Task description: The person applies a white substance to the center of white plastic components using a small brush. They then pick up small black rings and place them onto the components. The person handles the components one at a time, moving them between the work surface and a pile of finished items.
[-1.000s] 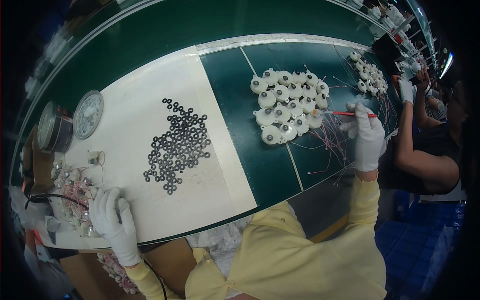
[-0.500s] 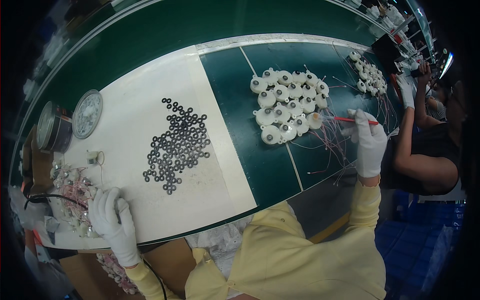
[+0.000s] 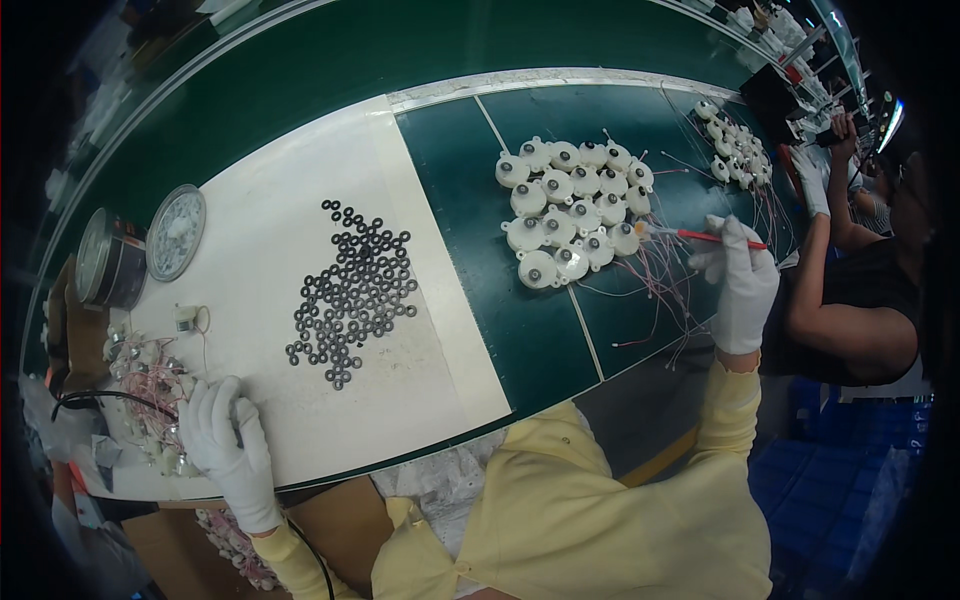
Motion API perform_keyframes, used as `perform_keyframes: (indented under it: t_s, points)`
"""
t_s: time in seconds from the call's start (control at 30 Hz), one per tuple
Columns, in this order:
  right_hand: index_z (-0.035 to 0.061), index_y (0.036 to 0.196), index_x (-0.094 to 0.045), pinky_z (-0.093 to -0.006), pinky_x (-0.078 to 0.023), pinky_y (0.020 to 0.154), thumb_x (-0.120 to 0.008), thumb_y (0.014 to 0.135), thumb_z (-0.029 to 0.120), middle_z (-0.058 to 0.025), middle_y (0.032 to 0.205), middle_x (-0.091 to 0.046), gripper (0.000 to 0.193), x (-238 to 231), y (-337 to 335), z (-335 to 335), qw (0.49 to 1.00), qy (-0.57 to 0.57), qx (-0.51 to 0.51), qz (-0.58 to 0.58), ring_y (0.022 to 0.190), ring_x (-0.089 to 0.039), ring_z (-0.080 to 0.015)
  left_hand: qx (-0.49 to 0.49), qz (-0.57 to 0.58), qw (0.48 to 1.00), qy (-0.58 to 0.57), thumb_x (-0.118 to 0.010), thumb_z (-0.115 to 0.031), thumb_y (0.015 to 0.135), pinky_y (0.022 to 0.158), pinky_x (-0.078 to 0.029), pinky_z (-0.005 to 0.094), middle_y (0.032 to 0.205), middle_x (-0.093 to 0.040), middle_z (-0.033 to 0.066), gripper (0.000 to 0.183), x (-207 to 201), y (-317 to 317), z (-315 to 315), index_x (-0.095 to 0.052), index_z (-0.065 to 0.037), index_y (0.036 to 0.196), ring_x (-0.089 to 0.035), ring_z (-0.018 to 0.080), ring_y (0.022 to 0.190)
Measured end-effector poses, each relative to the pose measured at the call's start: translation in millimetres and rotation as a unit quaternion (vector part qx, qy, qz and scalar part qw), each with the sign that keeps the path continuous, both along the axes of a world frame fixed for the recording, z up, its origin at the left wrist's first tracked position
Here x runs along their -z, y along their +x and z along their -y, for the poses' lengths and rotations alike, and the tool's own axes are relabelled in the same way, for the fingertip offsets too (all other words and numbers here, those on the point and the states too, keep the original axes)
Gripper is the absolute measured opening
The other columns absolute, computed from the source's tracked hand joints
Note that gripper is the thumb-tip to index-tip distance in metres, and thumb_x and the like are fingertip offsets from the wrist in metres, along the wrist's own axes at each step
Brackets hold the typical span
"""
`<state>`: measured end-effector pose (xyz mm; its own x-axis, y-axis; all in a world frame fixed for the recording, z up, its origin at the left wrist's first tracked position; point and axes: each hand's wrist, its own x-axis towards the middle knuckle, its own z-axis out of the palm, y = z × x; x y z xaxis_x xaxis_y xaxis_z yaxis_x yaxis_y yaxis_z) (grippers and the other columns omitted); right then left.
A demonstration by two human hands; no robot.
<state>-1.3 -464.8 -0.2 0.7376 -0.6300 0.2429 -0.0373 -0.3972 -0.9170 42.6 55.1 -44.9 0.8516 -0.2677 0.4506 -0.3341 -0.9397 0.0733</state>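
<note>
My gloved right hand [image 3: 742, 285] pinches the red handle of a small brush [image 3: 705, 236]. The brush's pale tip is at the near right corner of a cluster of white round motor-like parts [image 3: 556, 186], by the last part [image 3: 624, 239]. Most of these parts have a dark stub in the middle, and thin red and white wires [image 3: 660, 290] trail off their right side. My gloved left hand [image 3: 225, 435] lies at the table's near left edge with its fingers stretched out and holds nothing visible. Beside it is a heap of small wired motors [image 3: 150, 390].
Many small black rings [image 3: 360, 285] are spread over the white sheet [image 3: 440, 370]. At the far left stand a tin [image 3: 108, 260] and a round lid [image 3: 176, 232] with white stuff in it. More wired white parts [image 3: 738, 150] lie far right, near a co-worker's arm [image 3: 812, 260].
My right hand and the brush have shifted slightly to the right, so the brush tip is off the corner part's middle. My left hand stays where it was.
</note>
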Motion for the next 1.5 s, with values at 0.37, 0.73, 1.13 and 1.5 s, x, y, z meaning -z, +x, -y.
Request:
perform_keyframes:
  t_s: [0.37,0.73,1.13,1.5]
  points:
    - [-0.0047,0.110,-0.074,-0.0180,-0.038,0.055,-0.065,0.105,0.029,-0.0088,0.086,-0.076,0.035,1.5,4.6,6.4,0.999,0.007,0.007,-0.049,0.062,-0.062,-0.0058,-0.006,0.000,1.000,0.014,-0.066,-0.008,0.091,0.112,-0.039,0.0557,0.116,-0.069,0.0115,0.030,0.4,-1.1,-0.2,-0.067,-0.007,0.121,-0.061,0.0373,0.120]
    - [-0.0042,0.114,-0.073,-0.0179,-0.039,0.053,-0.064,0.106,0.030,-0.0098,0.090,-0.077,0.036,4.7,31.6,5.3,0.999,0.042,-0.008,0.002,0.065,-0.067,-0.0073,-0.009,-0.005,1.000,0.012,-0.064,-0.008,0.094,0.114,-0.037,0.0550,0.118,-0.069,0.0118,0.027,0.0,-1.7,-0.2,-0.067,-0.006,0.120,-0.060,0.0371,0.121]
    - [-0.0043,0.118,-0.071,-0.0174,-0.039,0.051,-0.061,0.107,0.028,-0.0096,0.092,-0.077,0.036,21.3,44.4,9.6,0.997,0.076,-0.010,-0.002,0.063,-0.066,-0.0065,-0.010,-0.002,1.000,0.010,-0.065,-0.007,0.092,0.113,-0.038,0.0561,0.116,-0.070,0.0118,0.027,-0.6,-1.7,2.7,-0.068,-0.006,0.119,-0.061,0.0378,0.119]
    - [-0.0028,0.117,-0.070,-0.0181,-0.040,0.052,-0.058,0.108,0.032,-0.0113,0.089,-0.075,0.038,20.3,37.3,12.8,0.997,0.067,0.008,-0.026,0.063,-0.066,-0.0086,-0.008,-0.002,1.000,0.012,-0.066,-0.006,0.091,0.113,-0.038,0.0560,0.117,-0.070,0.0115,0.030,-0.5,-1.3,0.8,-0.067,-0.006,0.120,-0.061,0.0379,0.120]
